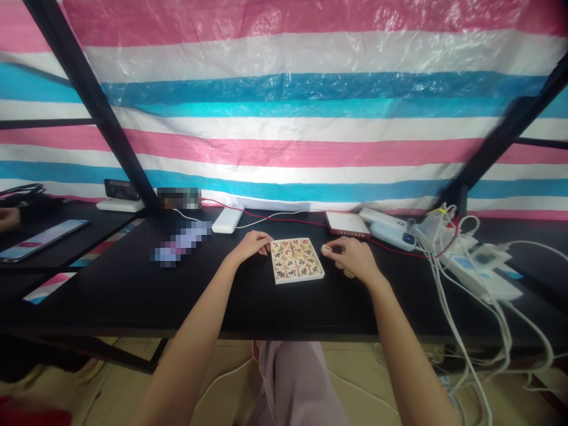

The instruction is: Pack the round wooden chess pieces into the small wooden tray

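A square pale wooden tray [296,278] sits near the middle of the black table [133,290], closer to its front edge than its back, filled with rows of round wooden discs [295,258] marked in red and black. The left hand [251,244] lies at the tray's left rim, fingers curled; whether they grip it cannot be told. Just beside the tray's far right corner, the right hand [355,260] pinches a single pale wooden disc [327,249] between thumb and fingertips. More loose discs [349,273] show under its palm. Along the back edge lie a white oblong power bank [228,219] and a flat red-rimmed box [347,223]; white cables [444,284] trail over the right end
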Available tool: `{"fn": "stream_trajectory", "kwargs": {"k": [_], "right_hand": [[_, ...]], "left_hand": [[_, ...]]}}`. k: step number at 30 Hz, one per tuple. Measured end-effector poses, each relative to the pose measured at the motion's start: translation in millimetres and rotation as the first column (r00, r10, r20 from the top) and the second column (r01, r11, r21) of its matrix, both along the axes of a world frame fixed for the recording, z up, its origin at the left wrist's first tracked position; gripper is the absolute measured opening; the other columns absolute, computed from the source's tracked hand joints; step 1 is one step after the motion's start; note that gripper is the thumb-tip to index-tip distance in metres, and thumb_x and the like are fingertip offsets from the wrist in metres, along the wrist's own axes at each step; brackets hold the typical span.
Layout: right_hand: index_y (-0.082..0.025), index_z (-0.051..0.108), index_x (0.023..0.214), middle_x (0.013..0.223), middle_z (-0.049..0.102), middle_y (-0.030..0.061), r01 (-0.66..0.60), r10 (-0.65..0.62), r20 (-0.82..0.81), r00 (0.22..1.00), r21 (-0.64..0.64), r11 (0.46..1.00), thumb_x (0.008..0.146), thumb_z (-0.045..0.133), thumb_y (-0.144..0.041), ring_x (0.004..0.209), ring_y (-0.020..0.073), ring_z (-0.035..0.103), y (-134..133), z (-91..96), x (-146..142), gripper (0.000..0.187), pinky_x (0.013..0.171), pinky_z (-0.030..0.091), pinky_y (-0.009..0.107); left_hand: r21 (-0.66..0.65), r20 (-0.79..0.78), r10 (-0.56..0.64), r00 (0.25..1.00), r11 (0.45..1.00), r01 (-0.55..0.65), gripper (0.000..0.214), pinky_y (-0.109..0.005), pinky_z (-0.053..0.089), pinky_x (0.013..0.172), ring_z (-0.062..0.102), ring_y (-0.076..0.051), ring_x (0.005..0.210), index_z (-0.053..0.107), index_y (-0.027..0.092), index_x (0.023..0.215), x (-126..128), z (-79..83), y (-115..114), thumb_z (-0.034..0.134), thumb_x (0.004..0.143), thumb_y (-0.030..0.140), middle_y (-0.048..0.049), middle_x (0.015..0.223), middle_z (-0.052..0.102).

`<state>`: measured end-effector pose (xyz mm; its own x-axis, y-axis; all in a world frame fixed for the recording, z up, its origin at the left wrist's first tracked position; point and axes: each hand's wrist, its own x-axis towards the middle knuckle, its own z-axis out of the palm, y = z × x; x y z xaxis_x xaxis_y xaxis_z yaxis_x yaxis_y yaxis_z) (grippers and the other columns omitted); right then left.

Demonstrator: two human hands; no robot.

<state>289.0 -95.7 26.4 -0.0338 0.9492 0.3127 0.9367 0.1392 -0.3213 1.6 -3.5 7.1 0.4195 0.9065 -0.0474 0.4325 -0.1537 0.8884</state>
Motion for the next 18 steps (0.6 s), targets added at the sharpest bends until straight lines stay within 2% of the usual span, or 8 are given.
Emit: {"fn": "stream_trajectory", "kwargs": {"k": [2, 5, 9, 14, 18], "right_hand": [[-0.029, 0.069, 0.09, 0.1, 0.068, 0.0013, -0.045, 0.05, -0.045, 0.998, 0.118, 0.992, 0.08, 0.056, -0.049, 0.093, 0.0233, 0.06, 1.3, -1.0, -5.7, 0.026, 0.073, 0.038, 0.034], [-0.03, 0.066, 0.096, 0.109, 0.065, 0.0017, -0.132, 0.149, -0.073, 0.986, 0.196, 0.972, 0.082, 0.055, -0.049, 0.103, 0.0241, 0.055, 1.9, -3.4, -14.3, 0.026, 0.08, 0.037, 0.037], [-0.029, 0.065, 0.097, 0.114, 0.062, 0.0025, -0.197, 0.207, -0.029, 0.978, 0.207, 0.958, 0.084, 0.053, -0.049, 0.103, 0.0237, 0.052, 0.5, -7.3, -24.4, 0.027, 0.08, 0.036, 0.039], [-0.028, 0.065, 0.097, 0.116, 0.061, 0.003, -0.208, 0.203, 0.045, 0.978, 0.223, 0.952, 0.086, 0.051, -0.05, 0.102, 0.0232, 0.052, 0.1, -12.0, -31.4, 0.029, 0.08, 0.034, 0.038], [-0.03, 0.062, 0.106, 0.117, 0.06, 0.0026, -0.223, 0.207, 0.093, 0.974, 0.225, 0.949, 0.086, 0.051, -0.048, 0.103, 0.0226, 0.051, 0.2, -12.4, -32.4, 0.029, 0.081, 0.033, 0.038]], "left_hand": [[-0.001, 0.0, 0.0, 1.0, 1.0, 0.0, 0.026, -0.021, 0.046, 0.053, 0.06, -0.01, 0.052, 0.067, 0.011, 0.083, 0.1, -0.2, 0.6, 0.053, 0.079, 0.032, -0.0024, 0.063, 0.064], [0.003, 0.003, -0.003, 1.0, 1.0, 0.003, 0.026, -0.021, 0.047, 0.053, 0.061, -0.01, 0.052, 0.067, 0.011, 0.085, 0.0, -0.8, 1.4, 0.053, 0.078, 0.032, -0.0027, 0.064, 0.065], [0.013, 0.004, -0.012, 1.0, 1.0, 0.012, 0.026, -0.021, 0.047, 0.053, 0.061, -0.01, 0.052, 0.067, 0.011, 0.084, -0.4, -1.1, 1.5, 0.053, 0.078, 0.033, -0.0029, 0.065, 0.065], [0.02, 0.003, -0.017, 1.0, 1.0, 0.017, 0.027, -0.02, 0.046, 0.053, 0.061, -0.01, 0.053, 0.067, 0.012, 0.083, -1.1, -1.6, 1.3, 0.053, 0.078, 0.035, -0.0027, 0.065, 0.065], [0.019, 0.0, -0.015, 1.0, 1.0, 0.015, 0.027, -0.021, 0.046, 0.053, 0.061, -0.01, 0.053, 0.067, 0.012, 0.083, -1.0, -1.3, 1.5, 0.053, 0.078, 0.035, -0.0026, 0.065, 0.065]]}}
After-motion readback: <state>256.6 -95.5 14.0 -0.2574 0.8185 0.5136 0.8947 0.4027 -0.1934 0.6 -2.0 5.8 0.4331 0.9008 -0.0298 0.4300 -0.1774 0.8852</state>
